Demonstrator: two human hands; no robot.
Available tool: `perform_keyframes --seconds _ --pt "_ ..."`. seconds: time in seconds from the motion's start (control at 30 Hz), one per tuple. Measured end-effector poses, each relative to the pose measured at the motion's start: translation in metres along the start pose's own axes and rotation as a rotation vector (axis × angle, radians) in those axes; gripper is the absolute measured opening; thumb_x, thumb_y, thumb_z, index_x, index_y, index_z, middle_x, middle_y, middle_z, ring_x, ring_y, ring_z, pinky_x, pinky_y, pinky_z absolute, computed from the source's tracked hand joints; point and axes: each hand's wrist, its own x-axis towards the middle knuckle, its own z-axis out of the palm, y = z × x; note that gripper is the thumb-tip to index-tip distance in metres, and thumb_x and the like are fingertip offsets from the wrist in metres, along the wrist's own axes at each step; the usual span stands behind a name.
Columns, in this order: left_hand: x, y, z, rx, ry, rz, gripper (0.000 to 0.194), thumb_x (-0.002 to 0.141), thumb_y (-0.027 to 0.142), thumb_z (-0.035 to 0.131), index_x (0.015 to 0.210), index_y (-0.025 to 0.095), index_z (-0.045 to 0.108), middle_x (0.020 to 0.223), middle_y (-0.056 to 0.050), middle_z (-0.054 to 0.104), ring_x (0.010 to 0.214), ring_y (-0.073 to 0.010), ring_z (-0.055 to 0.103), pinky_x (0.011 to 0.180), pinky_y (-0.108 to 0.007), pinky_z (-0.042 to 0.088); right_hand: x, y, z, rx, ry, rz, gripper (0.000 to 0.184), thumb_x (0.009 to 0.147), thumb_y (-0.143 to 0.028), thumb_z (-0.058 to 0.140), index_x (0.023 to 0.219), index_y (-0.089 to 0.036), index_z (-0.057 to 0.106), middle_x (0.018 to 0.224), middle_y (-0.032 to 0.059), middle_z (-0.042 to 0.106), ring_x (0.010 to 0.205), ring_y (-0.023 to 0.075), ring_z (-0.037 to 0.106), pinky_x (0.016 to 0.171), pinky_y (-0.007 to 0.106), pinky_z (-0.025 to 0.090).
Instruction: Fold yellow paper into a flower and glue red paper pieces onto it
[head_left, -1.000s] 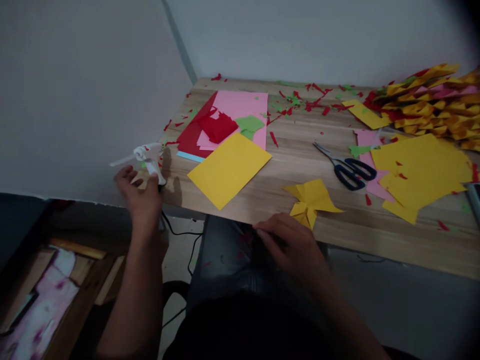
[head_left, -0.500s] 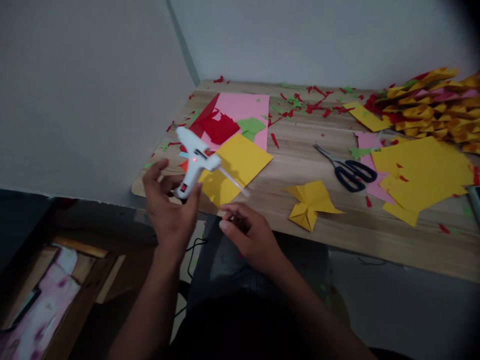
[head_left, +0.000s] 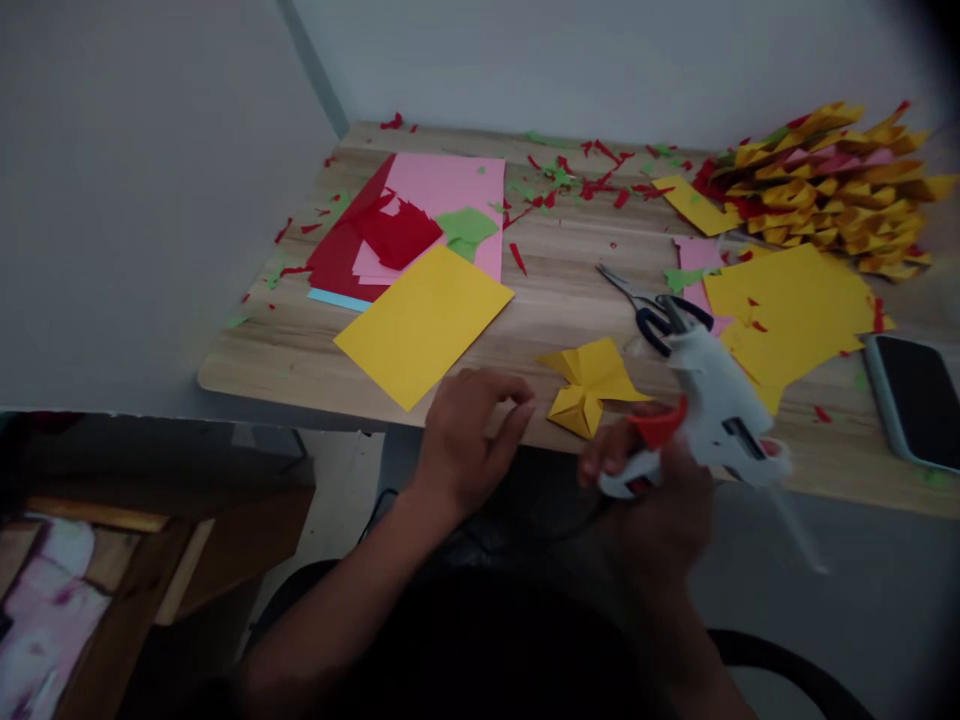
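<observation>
Lower right, right hand [head_left: 664,500] grips gun [head_left: 716,400] by handle [head_left: 626,478], likely keeping trigger [head_left: 658,424] reachable; centre, left hand [head_left: 466,435] curls half-open, seemingly empty

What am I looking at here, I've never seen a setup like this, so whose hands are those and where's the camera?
There's no machine: these are a person's own bare hands, and every picture comes from one camera worn on their head, looking forward and down. The right hand grips a white glue gun with a red trigger. The left hand is at the table's near edge, with nothing visibly held. On the wooden table lie a yellow sheet, a folded yellow piece, scissors partly behind the gun, a phone and colored paper scraps.
</observation>
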Motion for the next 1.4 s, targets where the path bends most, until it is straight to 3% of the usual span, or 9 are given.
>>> perform_keyframes --seconds 0.07,0.17,0.27,0.43,0.67,1.0,1.2,1.4 --pt "0.011 -0.008 0.019 0.056 -0.199 -0.018 0.003 0.095 0.024 0.059 0.096 0.021 0.061 0.091 -0.001 0.07 0.088 -0.0181 0.063 0.081 -0.034 0.047 0.002 -0.007 -0.028 -0.188 -0.008 0.031 0.021 0.088 -0.039 0.057 0.085 -0.02 0.064 0.045 -0.0065 0.048 0.039 0.0121 0.048 0.04 0.023 0.039" --pt "0.018 -0.013 0.046 0.123 -0.353 -0.075 0.02 0.09 0.034 0.068 0.103 0.021 0.062 0.103 -0.003 0.071 0.097 -0.0226 0.061 0.086 -0.038 0.045 0.001 -0.017 -0.058 -0.578 -0.019 0.121 0.032 0.09 -0.048 0.058 0.081 -0.018 0.067 0.044 -0.0039 0.053 0.041 0.013 0.052 0.044 0.024 0.043" --pt "0.015 -0.012 0.06 0.21 -0.392 -0.105 0.032 0.086 0.043 0.072 0.108 0.022 0.061 0.11 -0.004 0.07 0.104 -0.0268 0.058 0.091 -0.042 0.042 0.002 -0.025 -0.072 -0.909 -0.051 0.149 0.04 0.086 -0.055 0.061 0.076 -0.017 0.07 0.043 -0.0013 0.058 0.043 0.0154 0.058 0.048 0.026 0.048" --pt "0.011 -0.01 0.061 0.259 -0.374 -0.132 0.038 0.086 0.051 0.069 0.11 0.022 0.061 0.113 -0.005 0.069 0.107 -0.0283 0.056 0.091 -0.044 0.04 0.012 -0.03 -0.075 -1.211 -0.12 0.15 0.047 0.081 -0.063 0.063 0.064 -0.019 0.069 0.048 0.0041 0.065 0.049 0.0207 0.065 0.048 0.028 0.049" --pt "0.012 -0.011 0.059 0.241 -0.383 -0.137 0.03 0.088 0.044 0.068 0.109 0.024 0.061 0.114 -0.004 0.068 0.105 -0.0276 0.056 0.09 -0.043 0.04 0.023 -0.03 -0.062 -1.373 -0.151 0.024 0.049 0.083 -0.066 0.059 0.07 -0.02 0.073 0.044 0.0045 0.061 0.057 0.0254 0.069 0.056 0.032 0.051" --pt "0.007 -0.015 0.05 0.163 -0.389 -0.079 0.011 0.095 0.027 0.057 0.096 0.023 0.067 0.113 -0.003 0.07 0.107 -0.0248 0.056 0.091 -0.042 0.04 0.025 -0.032 -0.062 -1.379 -0.179 -0.01 0.045 0.084 -0.063 0.061 0.075 -0.02 0.074 0.041 0.0028 0.058 0.049 0.0249 0.065 0.048 0.032 0.046" --pt "0.003 -0.015 0.049 0.244 -0.31 -0.175 0.013 0.088 0.036 0.069 0.092 0.024 0.069 0.112 -0.006 0.066 0.106 -0.0276 0.055 0.09 -0.045 0.041 0.023 -0.036 -0.063 -1.354 -0.171 -0.005 0.044 0.082 -0.061 0.065 0.08 -0.019 0.076 0.043 0.0025 0.059 0.048 0.0234 0.063 0.047 0.031 0.047" --pt "0.004 -0.016 0.048 0.216 -0.327 -0.169 0.011 0.09 0.033 0.066 0.089 0.024 0.071 0.109 -0.004 0.068 0.105 -0.0273 0.054 0.09 -0.045 0.041 0.021 -0.039 -0.058 -1.41 -0.177 0.043 0.055 0.082 -0.069 0.059 0.087 -0.017 0.077 0.045 0.0028 0.06 0.047 0.0233 0.063 0.046 0.031 0.046"
